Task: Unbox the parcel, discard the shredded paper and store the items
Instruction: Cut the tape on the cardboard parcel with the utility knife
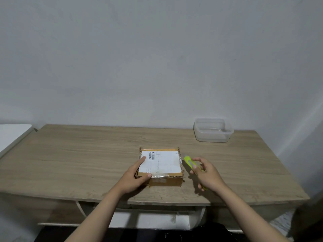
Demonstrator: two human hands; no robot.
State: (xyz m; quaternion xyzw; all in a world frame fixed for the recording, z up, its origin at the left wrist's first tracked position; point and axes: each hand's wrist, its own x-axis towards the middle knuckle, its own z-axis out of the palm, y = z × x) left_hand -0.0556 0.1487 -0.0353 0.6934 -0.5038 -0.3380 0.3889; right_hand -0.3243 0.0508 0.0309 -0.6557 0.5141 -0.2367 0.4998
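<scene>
While the parcel (160, 165) is sitting taped shut just below the middle of the frame on the wooden table (78, 154), the person is steadying it with the left hand (135, 177), whose fingers are curling over the near left corner, thumb lying on the white shipping label (162, 162). Just right of the box, the right hand (207, 174) is holding a yellow-green box cutter (189, 162), fingers wrapped loosely around its body with the forefinger lifted; whether the blade is out cannot be told. Toward the upper right of the table, a clear plastic container (213, 130) is standing well apart from the parcel, probably meant for the items. The step in hand looks like slitting the tape, so the task is only beginning. To do it well, the person should be keeping the left fingers clear of the cutting line, running the blade shallowly along the seam and away from the bracing hand, so nothing inside gets nicked.
</scene>
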